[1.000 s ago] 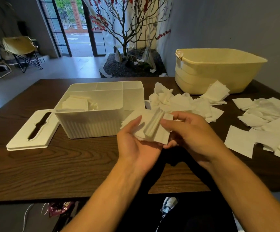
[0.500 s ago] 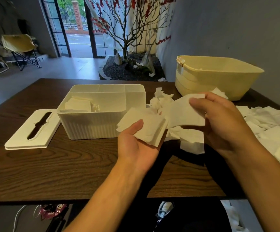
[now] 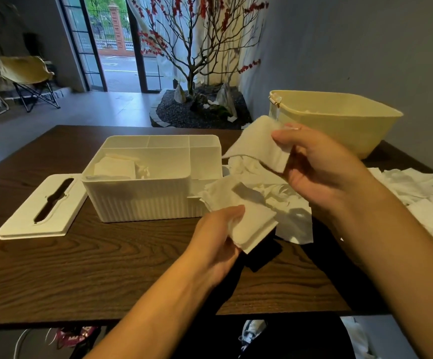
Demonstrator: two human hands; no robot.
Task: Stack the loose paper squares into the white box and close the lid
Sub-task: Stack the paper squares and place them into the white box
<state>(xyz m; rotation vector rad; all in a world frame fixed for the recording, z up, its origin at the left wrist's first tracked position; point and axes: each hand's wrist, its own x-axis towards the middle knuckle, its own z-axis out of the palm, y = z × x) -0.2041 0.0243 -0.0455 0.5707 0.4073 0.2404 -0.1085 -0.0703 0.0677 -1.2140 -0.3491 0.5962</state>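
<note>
Fingers (image 3: 282,133) pinching tilted paper square (image 3: 259,146)

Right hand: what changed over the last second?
The right hand left the stack, took one paper square from the pile and lifted it. The left hand kept its grip on the stack. White box and lid unmoved.

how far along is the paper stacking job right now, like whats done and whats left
Early on. Done: a small stack of squares already lies inside the white box. In hand: the left hand holds a small bundle, and the right hand pinches a single sheet above it. Left: loose squares cover the table, and the lid lies beside the box, not yet on.
</note>
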